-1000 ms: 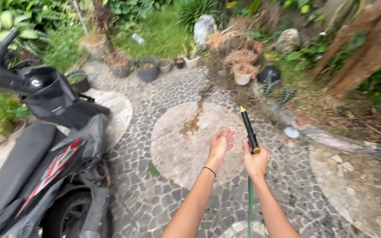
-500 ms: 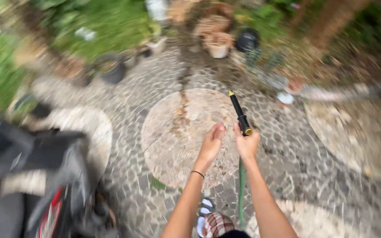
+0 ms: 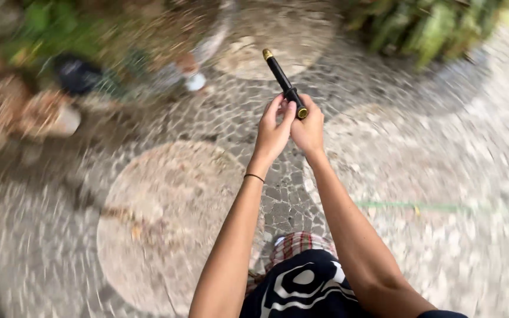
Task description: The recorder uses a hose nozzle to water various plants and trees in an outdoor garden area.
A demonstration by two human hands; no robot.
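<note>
A stone-mosaic paved floor [image 3: 419,153] is seen across most of the frame, blurred, with a round stone disc [image 3: 166,218] set into it at lower left. Blurred green plants [image 3: 425,23] are noted at upper right, and blurred pots [image 3: 36,112] at upper left. A thin green hose line [image 3: 431,207] is seen lying across the paving at right of centre. At upper centre, a black hose nozzle [image 3: 283,81] with brass-coloured ends is held tilted, tip toward the upper left. The right hand [image 3: 308,131] is closed around the nozzle's lower end. The left hand [image 3: 273,132] is pressed just beside it, fingers curled onto the same end. A dark band [image 3: 254,176] is worn on the left wrist.
</note>
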